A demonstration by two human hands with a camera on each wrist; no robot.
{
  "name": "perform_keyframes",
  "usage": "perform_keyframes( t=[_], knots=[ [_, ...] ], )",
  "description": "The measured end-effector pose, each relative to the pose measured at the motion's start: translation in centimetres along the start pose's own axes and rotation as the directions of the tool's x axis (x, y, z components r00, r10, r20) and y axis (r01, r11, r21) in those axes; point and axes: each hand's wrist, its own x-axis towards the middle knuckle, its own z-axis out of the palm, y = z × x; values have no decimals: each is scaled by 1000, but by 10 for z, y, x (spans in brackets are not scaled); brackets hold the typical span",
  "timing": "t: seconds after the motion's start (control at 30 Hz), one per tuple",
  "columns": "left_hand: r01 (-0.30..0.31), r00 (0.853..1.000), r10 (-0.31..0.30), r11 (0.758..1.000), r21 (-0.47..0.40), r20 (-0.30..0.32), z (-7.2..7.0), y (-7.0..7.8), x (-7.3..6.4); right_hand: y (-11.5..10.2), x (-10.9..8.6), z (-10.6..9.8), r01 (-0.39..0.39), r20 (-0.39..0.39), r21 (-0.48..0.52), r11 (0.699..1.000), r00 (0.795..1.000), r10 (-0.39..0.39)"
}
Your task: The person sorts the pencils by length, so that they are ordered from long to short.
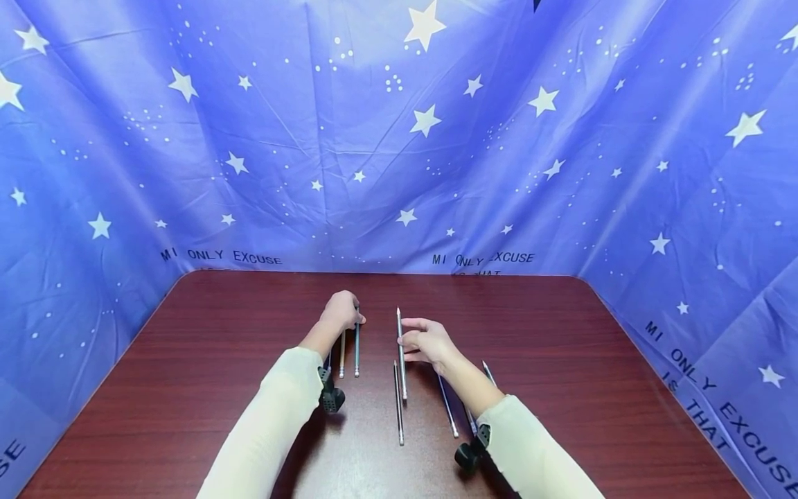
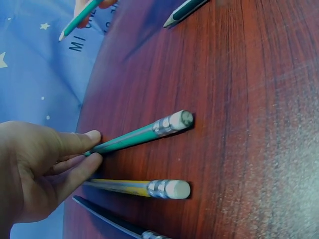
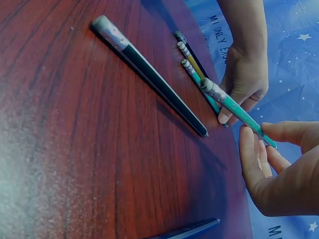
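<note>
My left hand (image 1: 341,311) pinches the far end of a green pencil (image 2: 134,138) between thumb and finger; its white eraser end points toward me. Beside that pencil lie a yellow pencil (image 2: 124,186) and a dark pencil (image 2: 107,216), parts of both hidden by the hand or the frame edge. My right hand (image 1: 430,342) holds another green pencil (image 3: 239,112) with thumb and fingertips, raised off the tabletop, its tip pointing away from me. Under it, on the table, is a black pencil (image 3: 154,82) with a white eraser.
Under and beside my right forearm lie a blue pencil (image 1: 447,405) and other pencils, including one with its tip (image 1: 489,373) showing. The dark red wooden table (image 1: 206,388) ends at a blue star-patterned curtain (image 1: 374,138) at the back and sides.
</note>
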Motion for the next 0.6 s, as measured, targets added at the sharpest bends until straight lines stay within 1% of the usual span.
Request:
perform_keyframes(
  t=[0.03, 0.07, 0.1, 0.17, 0.27, 0.3, 0.43, 0.6],
  knots=[
    [4, 1000, -4, 1000, 1, 13, 1, -1, 3, -1, 1, 1, -3, -4, 1, 1000, 1000, 3],
    [-13, 1000, 13, 1000, 3, 9, 3, -3, 6, -1, 2, 2, -6, -7, 1, 1000, 1000, 6],
    [-13, 1000, 12, 1000, 6, 17, 3, -4, 8, -1, 4, 2, -8, -7, 0, 1000, 1000, 8],
    [-7, 1000, 7, 1000, 2, 28, 4, -5, 9, -1, 7, 3, -10, -9, -1, 1000, 1000, 10],
    [-5, 1000, 5, 1000, -3, 20, 1, -4, 4, -2, 13, 5, -9, -7, -1, 1000, 1000, 9],
    [15, 1000, -14, 1000, -4, 28, -2, -1, 1, -2, 15, 6, -6, -7, -1, 1000, 1000, 6],
    [-4, 1000, 4, 1000, 6, 0, -5, 3, -8, -4, 22, 10, -7, -26, -5, 1000, 1000, 7],
    [-13, 1000, 13, 999, -31, -3, -4, 4, -12, -4, 31, 15, -24, -54, 3, 1000, 998, 24]
  ],
)
